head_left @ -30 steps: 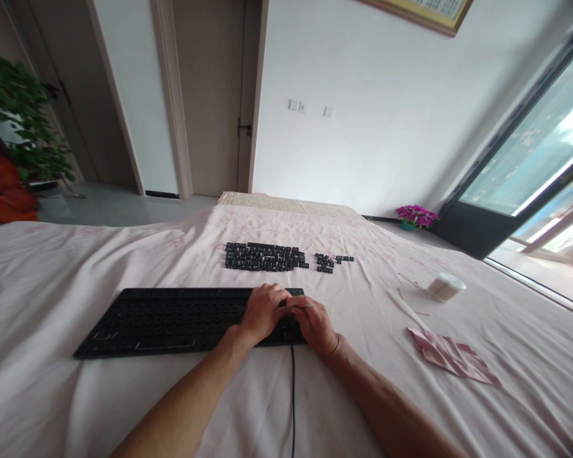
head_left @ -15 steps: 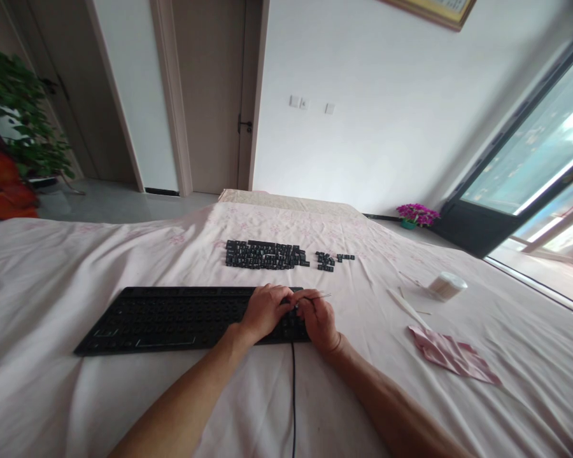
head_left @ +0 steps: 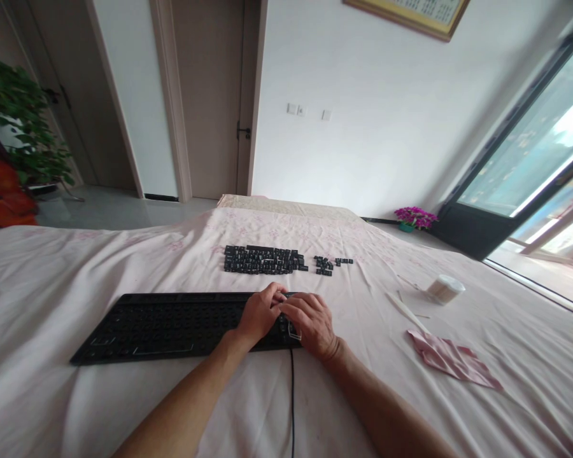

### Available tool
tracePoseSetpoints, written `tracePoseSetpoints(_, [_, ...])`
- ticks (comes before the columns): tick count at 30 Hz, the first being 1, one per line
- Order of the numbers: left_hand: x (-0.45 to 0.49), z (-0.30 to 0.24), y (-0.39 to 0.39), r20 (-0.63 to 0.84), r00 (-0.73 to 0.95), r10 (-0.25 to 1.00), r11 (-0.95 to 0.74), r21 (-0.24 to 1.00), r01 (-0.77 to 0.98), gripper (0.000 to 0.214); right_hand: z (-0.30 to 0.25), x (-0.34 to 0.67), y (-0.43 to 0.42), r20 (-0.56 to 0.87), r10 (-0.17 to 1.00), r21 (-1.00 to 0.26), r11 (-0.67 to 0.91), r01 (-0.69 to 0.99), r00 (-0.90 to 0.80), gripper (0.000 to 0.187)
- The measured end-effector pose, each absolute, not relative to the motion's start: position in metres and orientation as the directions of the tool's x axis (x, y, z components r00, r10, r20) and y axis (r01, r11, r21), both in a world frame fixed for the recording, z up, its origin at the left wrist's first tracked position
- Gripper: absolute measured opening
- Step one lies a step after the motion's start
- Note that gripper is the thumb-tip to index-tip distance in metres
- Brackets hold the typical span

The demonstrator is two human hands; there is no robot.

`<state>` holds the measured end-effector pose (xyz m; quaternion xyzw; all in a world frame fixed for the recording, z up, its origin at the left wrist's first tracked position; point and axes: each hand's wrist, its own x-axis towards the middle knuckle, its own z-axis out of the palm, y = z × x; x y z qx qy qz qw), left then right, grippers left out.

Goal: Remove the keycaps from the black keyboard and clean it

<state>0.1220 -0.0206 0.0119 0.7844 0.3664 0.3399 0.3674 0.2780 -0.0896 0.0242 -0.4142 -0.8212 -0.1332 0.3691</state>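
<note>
Hands met over the right end of the black keyboard, which lay on the pink sheet in front of the person. Left hand rested curled on the key bed, fingers bent; whether it held anything could not be told. Right hand lay palm down beside it, fingers touching the left; its grip could not be told. Loose keycaps sat in rows beyond the keyboard. A round white container stood well to the right, contents indiscernible.
</note>
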Motion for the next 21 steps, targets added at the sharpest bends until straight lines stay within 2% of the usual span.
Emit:
tracePoseSetpoints(3, [0.123,0.009,-0.019,0.270,0.480,0.835,-0.430,0.864,0.263,0.032,0.024,0.280,-0.087,0.691,0.623,-0.119,0.600,0.791,-0.368,0.020])
tracePoseSetpoints(7, [0.123,0.005,-0.016,0.293,0.416,0.861,-0.396,0.899,0.186,0.041,0.019,0.283,-0.080,0.664,0.735,-0.335,0.457,0.824,-0.137,0.022])
tracePoseSetpoints(9, [0.123,0.004,-0.015,0.298,0.406,0.864,-0.382,0.913,0.144,0.042,0.017,0.283,-0.076,0.637,0.769,-0.398,0.390,0.830,-0.056,0.022])
tracePoseSetpoints(16, [0.121,0.005,-0.016,0.309,0.444,0.841,-0.370,0.927,0.056,0.042,0.016,0.280,-0.070,0.545,0.833,-0.397,0.356,0.846,-0.095,0.011])
tracePoseSetpoints(21, [0.120,0.006,-0.018,0.302,0.453,0.839,-0.388,0.915,0.108,0.043,0.010,0.282,-0.070,0.539,0.840,-0.433,0.345,0.833,-0.068,0.012])
